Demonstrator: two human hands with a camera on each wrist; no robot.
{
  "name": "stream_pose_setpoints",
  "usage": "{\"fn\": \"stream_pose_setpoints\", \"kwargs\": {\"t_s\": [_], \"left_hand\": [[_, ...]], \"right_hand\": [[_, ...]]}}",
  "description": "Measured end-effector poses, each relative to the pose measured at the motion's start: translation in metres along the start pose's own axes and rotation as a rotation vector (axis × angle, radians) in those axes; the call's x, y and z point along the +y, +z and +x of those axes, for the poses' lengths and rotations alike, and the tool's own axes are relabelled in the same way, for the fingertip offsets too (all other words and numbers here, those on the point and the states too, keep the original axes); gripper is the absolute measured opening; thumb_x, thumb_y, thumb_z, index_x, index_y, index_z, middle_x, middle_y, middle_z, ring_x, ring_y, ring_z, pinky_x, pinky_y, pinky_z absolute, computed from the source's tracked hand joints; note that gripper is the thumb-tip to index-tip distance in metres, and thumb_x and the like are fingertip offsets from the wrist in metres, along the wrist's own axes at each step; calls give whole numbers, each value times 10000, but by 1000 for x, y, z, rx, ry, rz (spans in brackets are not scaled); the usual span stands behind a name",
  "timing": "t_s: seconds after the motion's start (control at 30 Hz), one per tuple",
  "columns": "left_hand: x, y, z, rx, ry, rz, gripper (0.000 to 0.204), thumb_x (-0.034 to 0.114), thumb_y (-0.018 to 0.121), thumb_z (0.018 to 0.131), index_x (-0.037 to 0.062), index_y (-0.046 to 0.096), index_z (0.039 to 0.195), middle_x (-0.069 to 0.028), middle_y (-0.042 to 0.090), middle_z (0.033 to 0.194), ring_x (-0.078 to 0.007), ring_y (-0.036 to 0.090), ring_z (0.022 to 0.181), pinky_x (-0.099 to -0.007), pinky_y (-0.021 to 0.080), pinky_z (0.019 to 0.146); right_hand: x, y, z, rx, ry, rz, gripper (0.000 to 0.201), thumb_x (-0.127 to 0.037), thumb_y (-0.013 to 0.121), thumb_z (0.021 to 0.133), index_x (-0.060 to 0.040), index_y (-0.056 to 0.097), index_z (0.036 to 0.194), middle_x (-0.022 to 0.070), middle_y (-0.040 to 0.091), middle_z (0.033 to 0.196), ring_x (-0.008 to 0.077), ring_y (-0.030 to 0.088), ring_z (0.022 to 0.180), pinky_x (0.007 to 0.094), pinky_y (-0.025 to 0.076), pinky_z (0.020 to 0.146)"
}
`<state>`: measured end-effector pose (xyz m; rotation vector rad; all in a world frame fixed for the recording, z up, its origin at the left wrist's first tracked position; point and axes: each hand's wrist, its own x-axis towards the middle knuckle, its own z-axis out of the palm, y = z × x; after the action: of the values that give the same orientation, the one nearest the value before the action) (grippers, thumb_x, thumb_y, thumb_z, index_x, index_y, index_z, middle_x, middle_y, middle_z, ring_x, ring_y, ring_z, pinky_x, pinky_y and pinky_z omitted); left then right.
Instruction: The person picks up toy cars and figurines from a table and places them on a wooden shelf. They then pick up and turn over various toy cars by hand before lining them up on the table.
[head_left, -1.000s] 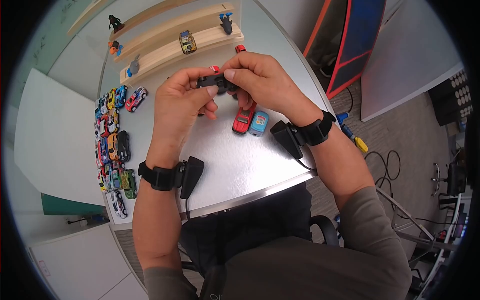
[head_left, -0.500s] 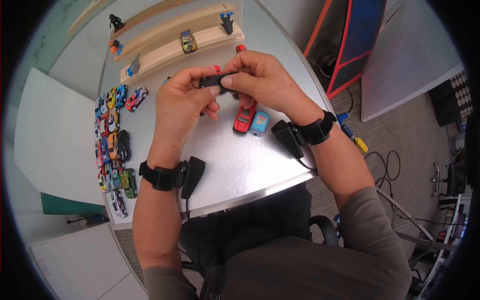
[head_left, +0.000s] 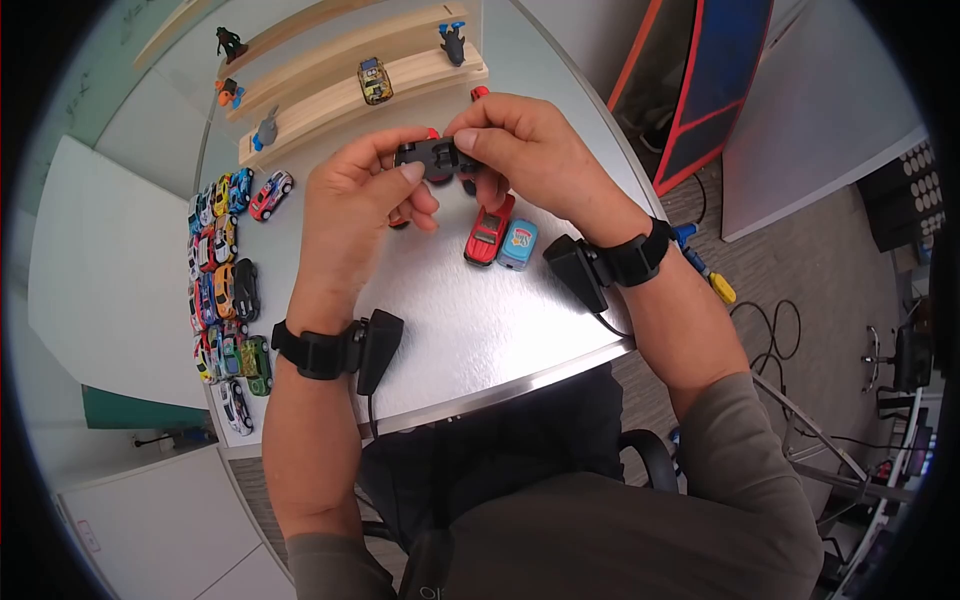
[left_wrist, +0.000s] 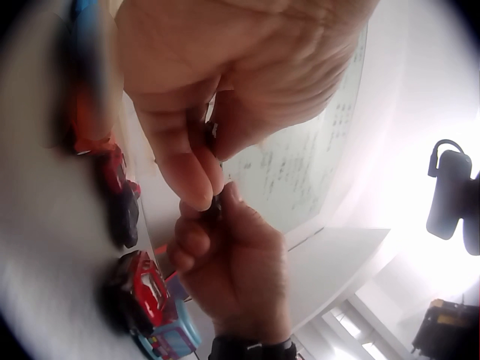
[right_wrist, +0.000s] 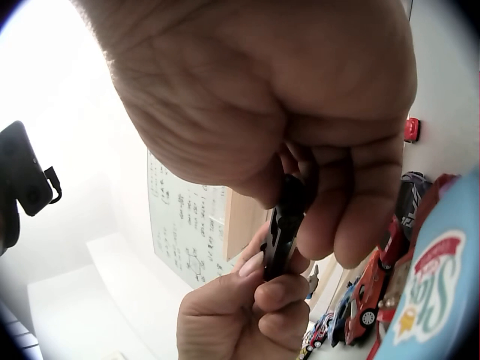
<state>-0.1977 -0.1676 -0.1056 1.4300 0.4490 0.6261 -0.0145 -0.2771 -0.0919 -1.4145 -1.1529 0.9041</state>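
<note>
Both hands hold a small black part (head_left: 436, 158), which looks like a toy car's underside, above the table. My left hand (head_left: 350, 205) pinches its left end between thumb and fingers; my right hand (head_left: 530, 160) pinches its right end. In the right wrist view the black part (right_wrist: 283, 229) is seen edge-on between both hands' fingertips. Below the right hand, a red toy car (head_left: 487, 232) lies beside a light blue one (head_left: 517, 245). Other small cars are partly hidden behind the hands.
Rows of toy cars (head_left: 226, 290) line the table's left edge, with a red and blue car (head_left: 271, 196) beside them. Behind stands a wooden tiered rack (head_left: 330, 100) bearing a yellow car (head_left: 375, 82) and small figures. The metal table edge (head_left: 520, 385) is near the body.
The black part has tilted, so that its recessed face shows more than half a second ago. The left hand has shifted slightly left, and both hands still grip the part.
</note>
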Motion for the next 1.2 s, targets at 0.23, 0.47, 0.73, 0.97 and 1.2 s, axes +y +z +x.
{"fn": "stream_pose_setpoints", "kwargs": {"t_s": [0.23,0.47,0.73,0.97,1.2], "left_hand": [[6,-6,0,-67,-83,-243,218,126,634,996,-29,665,1146,-100,704,915,-156,697,723,-282,587,634],[13,-4,-3,-146,-165,-110,239,94,710,934,-30,663,1133,-96,709,960,-171,705,769,-287,592,670],[26,-21,-5,174,-44,390,337,47,763,824,-5,670,1144,-67,705,943,-130,667,795,-272,543,679],[24,-57,5,467,-134,1162,367,101,738,777,35,669,1132,-84,704,881,-207,681,824,-358,532,758],[15,-70,4,484,-120,1488,318,125,654,771,21,656,1071,-227,709,1018,-406,673,989,-460,520,848]], "right_hand": [[6,-1,0,-15,-126,149,163,-91,643,973,17,712,1073,69,711,845,104,671,684,239,560,620],[5,-3,-1,-64,-195,116,181,-6,681,899,27,729,1070,75,724,890,123,686,782,251,554,699],[8,-2,0,101,-237,66,239,-33,703,878,30,721,1108,97,741,967,136,690,880,263,548,762],[27,-15,14,400,-230,-209,212,-108,691,899,25,730,1060,76,716,870,113,634,766,266,511,687],[31,-35,19,427,-117,-237,179,-97,670,909,13,728,1038,27,682,864,96,589,785,255,483,712]]}}
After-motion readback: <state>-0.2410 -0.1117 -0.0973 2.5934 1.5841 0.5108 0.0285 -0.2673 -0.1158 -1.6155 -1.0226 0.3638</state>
